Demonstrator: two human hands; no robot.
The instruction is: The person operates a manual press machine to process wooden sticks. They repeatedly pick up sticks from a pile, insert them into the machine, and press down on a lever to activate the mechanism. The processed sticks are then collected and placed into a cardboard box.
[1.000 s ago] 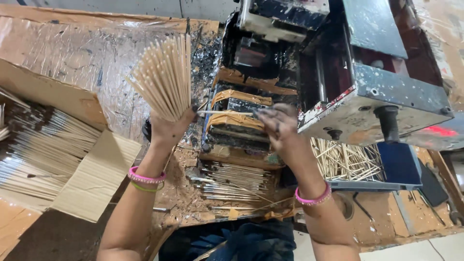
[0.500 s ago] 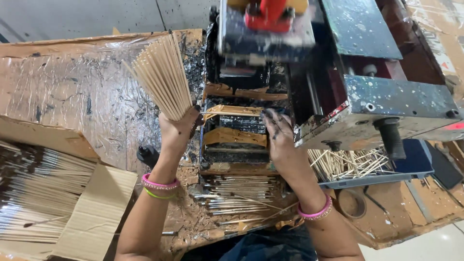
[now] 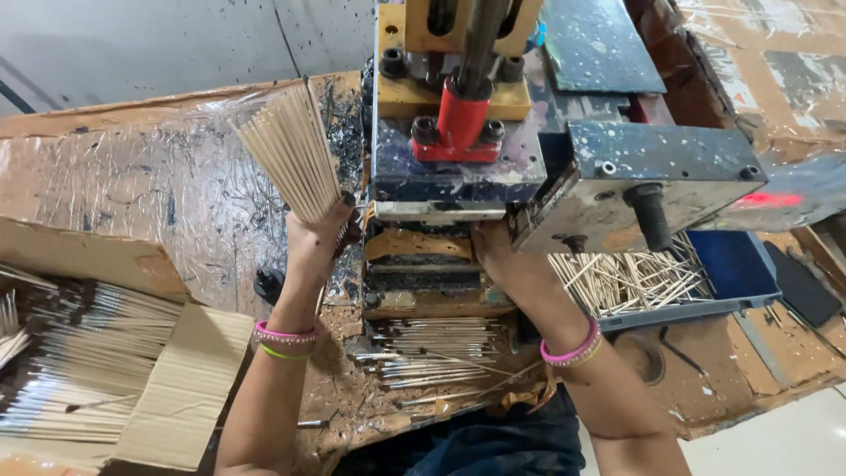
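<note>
The left hand point(image 3: 319, 236) is closed around the base of a fanned bundle of thin pale sticks point(image 3: 291, 152), held upright just left of the machine point(image 3: 458, 150) at the centre of the frame. Over the last second the view has tilted up, so the machine's red fitting point(image 3: 460, 123) and yellow block now show, while the bundle has stayed raised beside the machine's dark front. The right hand point(image 3: 495, 245) has gone further in under the grey metal housing point(image 3: 652, 167); its fingers are hidden there, so I cannot tell whether it grips anything. That suggests the feeding at the machine's mouth is in progress. Coated sticks point(image 3: 436, 348) lie below the machine on the desk point(image 3: 132, 176), loose pale sticks fill a blue tray point(image 3: 749, 282) at right, and more stacked sticks point(image 3: 79, 370) lie in a cardboard box at lower left.
</note>
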